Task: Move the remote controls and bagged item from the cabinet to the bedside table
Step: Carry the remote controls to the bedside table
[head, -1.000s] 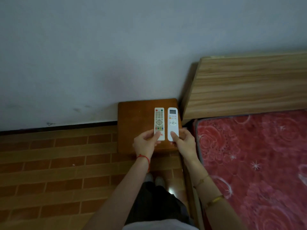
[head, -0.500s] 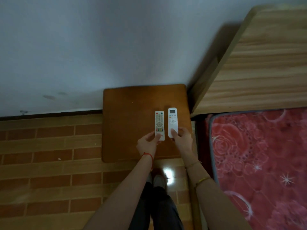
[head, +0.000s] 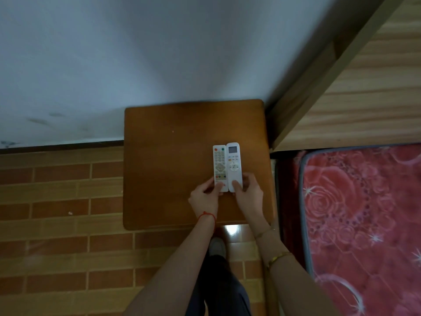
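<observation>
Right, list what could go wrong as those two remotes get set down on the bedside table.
1. The remote with the screen lies toward the right side of the bedside table, near the gap beside the mattress; a nudge from the right hand might push it toward that gap.
2. The two remotes touch side by side, so when the left hand lets go of the button remote, it may shift both.
3. No bagged item is visible here; it could be forgotten.

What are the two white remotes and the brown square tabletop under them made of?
White button-covered remote and white remote with a small screen: likely matte moulded plastic, with uniform white bodies and rounded ends. Brown square tabletop: wood or wood-look laminate with a satin finish, faint grain and a soft sheen.
</observation>
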Available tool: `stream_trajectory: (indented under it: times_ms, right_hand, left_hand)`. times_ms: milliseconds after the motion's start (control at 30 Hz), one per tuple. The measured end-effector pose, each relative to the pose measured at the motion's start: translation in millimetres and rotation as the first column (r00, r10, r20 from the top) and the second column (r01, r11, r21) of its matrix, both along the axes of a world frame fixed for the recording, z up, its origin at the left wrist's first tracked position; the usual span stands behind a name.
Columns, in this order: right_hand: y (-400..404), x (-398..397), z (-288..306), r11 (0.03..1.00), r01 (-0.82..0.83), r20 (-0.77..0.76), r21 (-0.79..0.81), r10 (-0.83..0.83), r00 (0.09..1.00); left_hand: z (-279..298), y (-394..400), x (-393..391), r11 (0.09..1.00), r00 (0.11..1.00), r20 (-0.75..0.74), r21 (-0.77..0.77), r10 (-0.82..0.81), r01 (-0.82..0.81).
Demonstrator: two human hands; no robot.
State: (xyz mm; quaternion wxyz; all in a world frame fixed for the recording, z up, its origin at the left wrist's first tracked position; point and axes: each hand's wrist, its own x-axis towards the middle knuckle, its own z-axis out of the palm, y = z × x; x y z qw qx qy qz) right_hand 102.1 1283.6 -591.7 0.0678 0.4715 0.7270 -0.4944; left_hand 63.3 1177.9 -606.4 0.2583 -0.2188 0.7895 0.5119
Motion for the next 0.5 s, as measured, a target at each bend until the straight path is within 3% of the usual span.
stream_trajectory:
  times_ms: [200,500]
  right_hand:
    - [0.0,0.6,-1.0,0.985,-0.103,0.034,0.138,0.099,0.994]
    - [-1.1,3.0,0.8,0.972,-0.125,0.053,0.198,0.117,0.992]
  left_hand:
    - [4.4,1.6,1.9,0.984,0.988,-0.069,-0.122,-0.141,0.132]
    - [12.3,2.4,0.3,0.934,0.947,-0.156,-0.273,-0.279,0.23]
